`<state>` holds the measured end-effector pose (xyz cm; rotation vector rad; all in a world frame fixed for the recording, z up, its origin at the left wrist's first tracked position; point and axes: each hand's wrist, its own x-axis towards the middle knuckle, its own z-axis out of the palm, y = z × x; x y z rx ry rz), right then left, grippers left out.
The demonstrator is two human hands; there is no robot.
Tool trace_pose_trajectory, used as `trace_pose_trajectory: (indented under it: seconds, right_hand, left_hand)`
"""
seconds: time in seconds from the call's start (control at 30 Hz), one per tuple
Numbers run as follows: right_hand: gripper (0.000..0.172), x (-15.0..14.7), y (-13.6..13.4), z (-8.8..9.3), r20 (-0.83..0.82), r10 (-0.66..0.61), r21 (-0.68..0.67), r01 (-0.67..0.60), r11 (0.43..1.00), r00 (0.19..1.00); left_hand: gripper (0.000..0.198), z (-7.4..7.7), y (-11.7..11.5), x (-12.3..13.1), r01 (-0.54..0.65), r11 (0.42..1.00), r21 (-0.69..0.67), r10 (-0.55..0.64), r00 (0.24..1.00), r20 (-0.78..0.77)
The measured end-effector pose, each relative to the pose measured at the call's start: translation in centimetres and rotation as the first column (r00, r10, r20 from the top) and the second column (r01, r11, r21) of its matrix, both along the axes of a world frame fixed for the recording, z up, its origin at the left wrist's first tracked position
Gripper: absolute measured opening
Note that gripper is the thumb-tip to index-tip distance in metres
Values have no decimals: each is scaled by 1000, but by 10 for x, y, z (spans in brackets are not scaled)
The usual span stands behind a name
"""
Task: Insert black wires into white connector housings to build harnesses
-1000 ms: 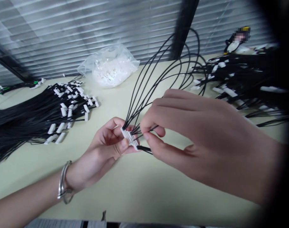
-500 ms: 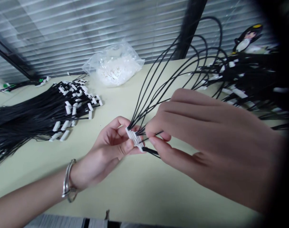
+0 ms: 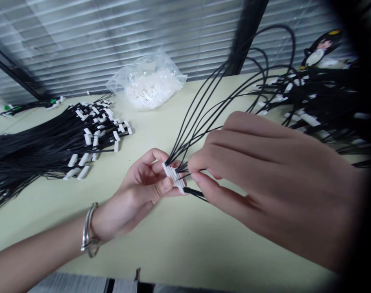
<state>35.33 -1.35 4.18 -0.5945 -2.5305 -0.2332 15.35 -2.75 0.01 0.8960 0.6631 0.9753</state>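
Observation:
A white multi-slot wire connector (image 3: pixel 173 176) is pinched between the thumb and fingers of my left hand (image 3: pixel 142 185). Several thin black wires (image 3: pixel 194 120) run out of its far end and loop up and over to the right. A shorter bunch of black wires (image 3: pixel 195 193) leaves the connector's near end. Beside the connector, my right hand (image 3: pixel 258 179) closes thumb and forefinger on one black wire (image 3: pixel 185 176) whose tip meets the connector's middle. Whether that tip is inside a slot I cannot tell.
On the left lies a large bundle of black wires (image 3: pixel 45 142) with white connectors (image 3: pixel 95 140) on their ends. A clear plastic bag (image 3: pixel 150 83) of small white parts stands by the blinds. More wires with connectors (image 3: pixel 326 101) are heaped at right, near a penguin-dressed figure (image 3: pixel 321 51).
Both hands hold nearly the same pose. The right thumb and forefinger have shifted very slightly closer to the connector, and the looped wires have swayed a little to the right.

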Motion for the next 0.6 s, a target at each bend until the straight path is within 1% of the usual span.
trace_pose_trajectory:
  seconds: [0.17, 0.4, 0.47, 0.6]
  right_hand:
    - [17, -1, 1, 0, 7, -10, 22, 10, 1000, 1000]
    - [20, 0, 1, 1, 14, 4, 33, -4, 999, 1000]
    - [23, -2, 2, 2, 7, 2, 18, -3, 1000, 1000]
    - [34, -7, 3, 4, -41, -44, 12, 45, 999, 998]
  left_hand:
    - [18, 1, 0, 0, -9, 999, -38, 9, 1000, -4]
    - [18, 1, 0, 0, -7, 999, -36, 7, 1000, -5]
    - [16, 1, 0, 0, -9, 1000, -22, 9, 1000, -14]
    - [16, 0, 0, 0, -15, 1000, -18, 14, 999, -34]
